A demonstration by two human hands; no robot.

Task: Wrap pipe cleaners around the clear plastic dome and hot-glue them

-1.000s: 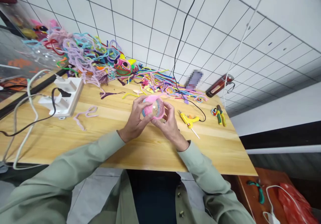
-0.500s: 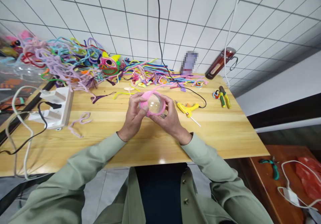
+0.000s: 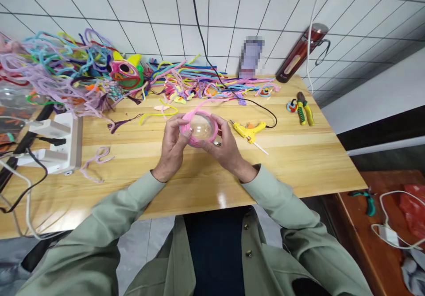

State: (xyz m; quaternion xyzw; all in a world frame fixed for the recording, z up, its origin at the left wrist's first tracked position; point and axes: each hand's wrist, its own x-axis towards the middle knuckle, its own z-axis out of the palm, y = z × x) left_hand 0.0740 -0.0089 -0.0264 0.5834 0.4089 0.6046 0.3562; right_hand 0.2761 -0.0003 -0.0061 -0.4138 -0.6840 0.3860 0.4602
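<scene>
Above the middle of the wooden table (image 3: 299, 163) I hold a clear plastic ball (image 3: 200, 127) ringed with a pink pipe cleaner (image 3: 190, 120). My left hand (image 3: 172, 148) grips its left side, fingers curled on the pink rim. My right hand (image 3: 226, 148) cups its right side, thumb and fingers pressed to the rim. A loose end of the pink pipe cleaner trails up and away toward the back.
A yellow glue gun (image 3: 248, 130) with a black cord lies just right of my hands. Pliers (image 3: 305, 109) rest further right. Heaps of coloured pipe cleaners (image 3: 99, 74) fill the back and left. A white power strip (image 3: 55, 143) sits at left. A lilac pipe cleaner (image 3: 96, 162) lies nearby.
The view has swung so the table sits squarer and lower. My hands keep hold of the ball and have turned it slightly; the pink wrap sits tighter around it.
</scene>
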